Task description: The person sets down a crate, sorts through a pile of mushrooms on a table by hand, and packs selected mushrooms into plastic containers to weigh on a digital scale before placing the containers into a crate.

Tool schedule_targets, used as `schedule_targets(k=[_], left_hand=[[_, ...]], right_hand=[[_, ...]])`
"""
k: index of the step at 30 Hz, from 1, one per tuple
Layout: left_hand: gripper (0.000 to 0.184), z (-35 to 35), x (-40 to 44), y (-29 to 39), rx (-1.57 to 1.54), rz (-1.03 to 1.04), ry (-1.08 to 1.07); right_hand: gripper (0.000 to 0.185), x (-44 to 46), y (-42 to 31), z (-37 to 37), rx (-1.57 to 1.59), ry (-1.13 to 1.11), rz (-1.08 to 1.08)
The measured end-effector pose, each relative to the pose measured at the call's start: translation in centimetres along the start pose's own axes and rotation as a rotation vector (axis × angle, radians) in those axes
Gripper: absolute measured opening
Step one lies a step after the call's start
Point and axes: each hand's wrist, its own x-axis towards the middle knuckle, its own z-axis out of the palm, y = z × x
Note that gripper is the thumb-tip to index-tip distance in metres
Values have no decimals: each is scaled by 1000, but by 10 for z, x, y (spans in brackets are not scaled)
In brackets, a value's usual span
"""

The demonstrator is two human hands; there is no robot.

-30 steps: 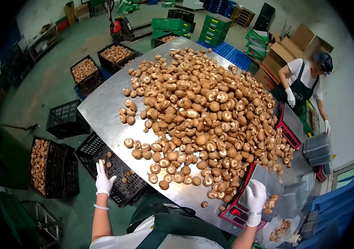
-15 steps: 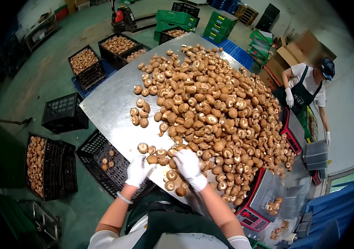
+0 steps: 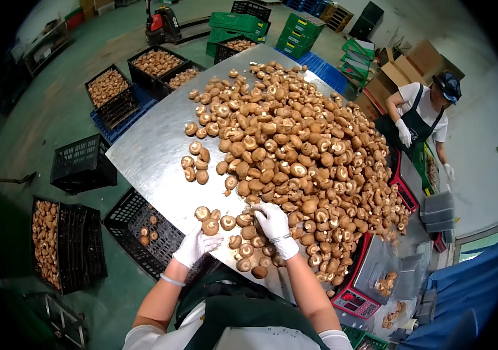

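In the head view, a large heap of brown shiitake mushrooms (image 3: 295, 146) covers much of a metal table (image 3: 150, 143). Both of my hands wear white gloves. At the near left edge, my left hand (image 3: 195, 246) has its thumb and fingers around one mushroom (image 3: 210, 226). My right hand (image 3: 276, 226) reaches over the near side of the heap, its fingers stretched leftward and the thumb a little apart; nothing shows in its grasp. Between the hands lie several loose mushrooms (image 3: 245, 251). Below the table edge stands a black crate (image 3: 122, 220) with a few mushrooms inside.
At right are red scales (image 3: 354, 300) and stacked clear plastic containers (image 3: 439, 210). A co-worker (image 3: 415, 119) in a dark apron stands beyond them. Black mushroom-filled crates (image 3: 109, 87), an overturned black crate (image 3: 82, 163) and a pallet jack (image 3: 161, 26) are on the floor.
My left hand has closed around a mushroom at the edge. My right hand has shifted slightly right and up, its fingers less curled. More loose mushrooms lie between the hands.
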Motion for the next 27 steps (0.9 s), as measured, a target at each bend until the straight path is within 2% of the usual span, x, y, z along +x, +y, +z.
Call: schedule_targets(k=[2, 3, 5, 6, 7, 9, 11, 12, 14, 16, 17, 19, 21, 22, 23, 25, 27], left_hand=[[59, -5, 1, 0, -73, -11, -25], [59, -1, -1, 1, -69, -17, -28], [59, 7, -6, 3, -34, -21, -39], [59, 8, -8, 4, -29, -27, -43], [59, 8, -12, 5, -22, -32, -41], [59, 6, -23, 10, -12, -34, -40], [59, 2, -41, 18, 10, 107, -57], [60, 5, -55, 24, 15, 181, -13], [59, -28, -73, 27, -40, 240, 44], [54, -47, -91, 32, 219, 320, 337], [43, -56, -95, 34, 469, 333, 579], [34, -65, -97, 28, 1043, 630, 799], [32, -51, -88, 32, 1089, 676, 740], [30, -37, -82, 35, 1137, 725, 688], [24, -18, -70, 33, 1118, 741, 656], [22, 20, -46, 27, 1227, 726, 543], [21, 45, -16, 8, 1466, 919, 392]], right_hand=[[17, -4, 3, 4, 0, 11, 11], [18, -5, -2, 9, 46, 31, -54], [17, -9, -13, 19, -236, -63, -209], [28, -12, -14, 32, -398, -109, -250], [27, -12, -15, 42, -568, -253, -205], [25, -10, -8, 46, -548, -165, -245], [24, -5, -18, 18, -171, -77, -160], [30, -5, -14, 6, 34, -46, -102], [32, -10, -19, -46, 726, -176, 351], [39, -30, 3, -77, 1132, -12, 402], [38, -38, 13, -85, 1338, 95, 422], [29, -54, 23, -98, 1586, 243, 450], [35, -64, 58, -85, 1455, 273, 566], [30, -68, 69, -80, 1269, 140, 735], [26, -62, 34, -86, 949, 56, 748], [31, -58, 26, -54, 258, 46, 260], [43, -59, 6, -36, -373, -50, 72]])
